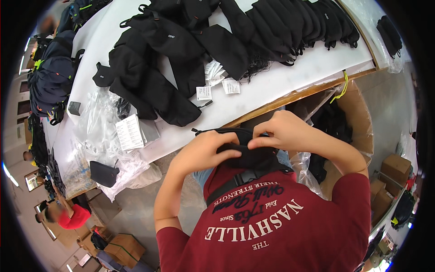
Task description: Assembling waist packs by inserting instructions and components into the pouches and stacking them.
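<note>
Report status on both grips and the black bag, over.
Left grip and right grip both on black bag, held at waist. No obstruction visible between them. More black bags piled on white table beyond.

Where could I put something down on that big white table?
On the white table, a bare strip lies between the row of black bags and the wooden edge, right of the white tags. Another patch is between the navy backpacks and the black heap. It's crowded under that heap and nearer left, with clear plastic and papers.
</note>
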A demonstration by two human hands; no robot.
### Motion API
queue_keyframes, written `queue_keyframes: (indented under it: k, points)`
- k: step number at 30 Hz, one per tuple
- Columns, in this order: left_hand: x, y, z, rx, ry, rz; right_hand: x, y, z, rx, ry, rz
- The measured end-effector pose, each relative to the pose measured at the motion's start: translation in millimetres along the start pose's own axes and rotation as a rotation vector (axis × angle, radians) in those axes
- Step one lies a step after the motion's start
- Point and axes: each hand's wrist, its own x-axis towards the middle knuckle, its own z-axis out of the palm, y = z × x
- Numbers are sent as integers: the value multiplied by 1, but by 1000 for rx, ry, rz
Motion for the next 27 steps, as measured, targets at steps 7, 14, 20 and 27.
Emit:
queue_keyframes:
  k: [7,14,20,27]
  points:
    - [77,-62,-23,162,445,94,-7,4,15,24,98,-58]
    - [93,-85,-21,382,606,203,-10,-1,12,-76,14,-122]
    - [36,-20,-40,-4,671,214,-8,-2,-3,-329,171,-310]
    - [-4,2,-43,475,779,120,4,-16,-16,-535,251,-358]
